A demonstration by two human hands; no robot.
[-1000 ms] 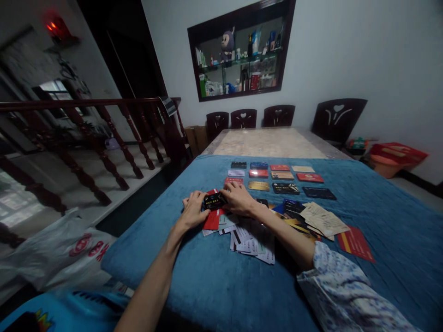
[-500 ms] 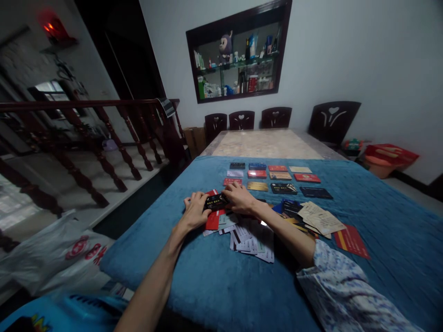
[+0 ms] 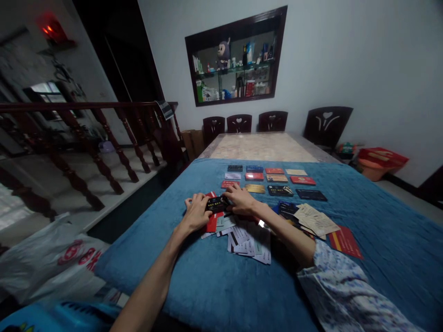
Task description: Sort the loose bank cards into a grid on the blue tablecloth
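Observation:
A black VIP card (image 3: 216, 204) lies between my two hands, above a loose pile of cards. My left hand (image 3: 197, 211) grips its left end, thumb at the lower edge. Fingers of my right hand (image 3: 239, 199) close on its right end. Whether it is one card or a small stack, I cannot tell. Under it are red cards (image 3: 211, 225), and nearer me spread white cards (image 3: 247, 242). Beyond my hands, cards sit in rows, among them a gold card (image 3: 255, 188), a black card (image 3: 280, 190) and a dark blue card (image 3: 311, 194).
Right of my right forearm lie beige cards (image 3: 316, 219) and a large red card (image 3: 345, 241). A blue cloth (image 3: 207, 281) covers the near part of the table. Chairs (image 3: 273, 121) stand at the far end; a wooden railing (image 3: 90, 161) and plastic bags (image 3: 62, 258) are on the left.
The view has shifted slightly. Both hands keep their hold on the black card, with hardly any movement of the fingers.

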